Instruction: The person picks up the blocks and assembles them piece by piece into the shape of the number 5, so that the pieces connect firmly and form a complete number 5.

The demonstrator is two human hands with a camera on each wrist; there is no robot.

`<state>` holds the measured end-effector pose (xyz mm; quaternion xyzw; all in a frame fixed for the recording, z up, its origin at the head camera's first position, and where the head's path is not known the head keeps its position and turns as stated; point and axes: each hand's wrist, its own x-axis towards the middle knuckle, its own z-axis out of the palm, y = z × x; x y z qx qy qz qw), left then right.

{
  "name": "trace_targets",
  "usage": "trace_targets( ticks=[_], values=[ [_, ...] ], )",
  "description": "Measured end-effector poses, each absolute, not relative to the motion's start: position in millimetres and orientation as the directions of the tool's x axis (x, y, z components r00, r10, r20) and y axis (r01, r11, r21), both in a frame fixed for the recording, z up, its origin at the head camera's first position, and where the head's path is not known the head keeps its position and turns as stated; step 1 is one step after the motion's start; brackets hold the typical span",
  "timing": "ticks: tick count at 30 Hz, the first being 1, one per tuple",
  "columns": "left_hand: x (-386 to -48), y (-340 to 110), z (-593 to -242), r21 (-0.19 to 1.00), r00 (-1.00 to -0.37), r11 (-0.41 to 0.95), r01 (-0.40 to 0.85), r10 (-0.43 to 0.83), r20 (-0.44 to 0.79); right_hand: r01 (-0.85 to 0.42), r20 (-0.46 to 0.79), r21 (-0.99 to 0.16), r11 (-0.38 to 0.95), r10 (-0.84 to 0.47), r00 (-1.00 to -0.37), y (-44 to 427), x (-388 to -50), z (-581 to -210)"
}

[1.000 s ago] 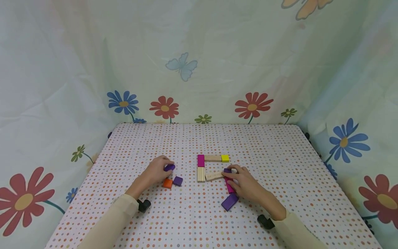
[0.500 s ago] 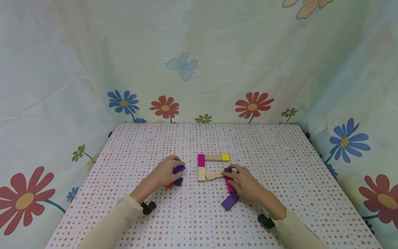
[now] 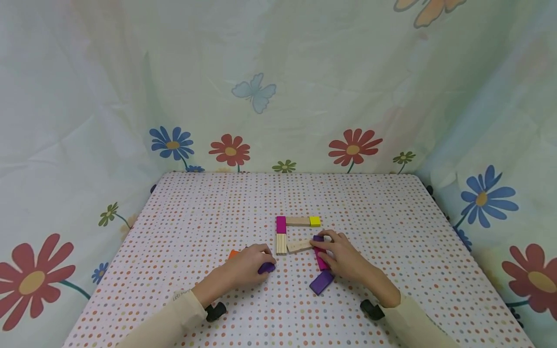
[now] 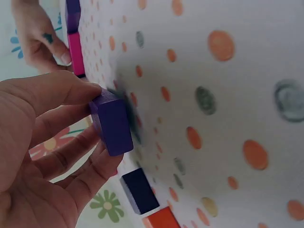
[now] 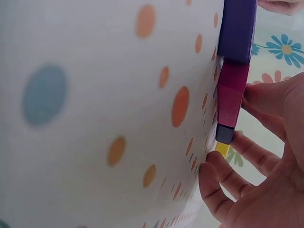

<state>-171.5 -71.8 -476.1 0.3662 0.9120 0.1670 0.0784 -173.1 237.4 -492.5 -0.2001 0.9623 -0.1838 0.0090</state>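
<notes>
In the head view my left hand pinches a purple block, left of the wooden pieces. The left wrist view shows the thumb and fingertips on that purple block, which is close to the tabletop. My right hand rests at the right end of the block outline, its thumb against a magenta block and its index finger over a small purple block. A larger purple block lies at an angle, touching the magenta block's near end.
A magenta block, a plain wooden block, a yellow cube, a ridged wooden block and a slanted wooden block form the outline. Behind my left hand lie an orange block and a dark purple block.
My left hand has carried the purple block right and nearer to me, passing over the orange and purple blocks. My right hand and the outlined blocks have stayed in place.
</notes>
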Motion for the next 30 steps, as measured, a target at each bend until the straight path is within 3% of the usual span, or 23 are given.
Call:
trace_targets(
  ticks=[12,30],
  values=[
    [-168.0,-76.4,-484.4,0.376,-0.757,0.713,0.592,0.652,-0.045,-0.386,0.064,-0.364,0.848,-0.390,-0.918,237.6,-172.5,-491.6],
    [-161.7,-94.5,-487.0,0.494,-0.815,0.718,0.491,0.579,-0.032,-0.389,0.067,-0.362,0.847,-0.392,-0.917,237.6,-173.3,-494.6]
  ],
)
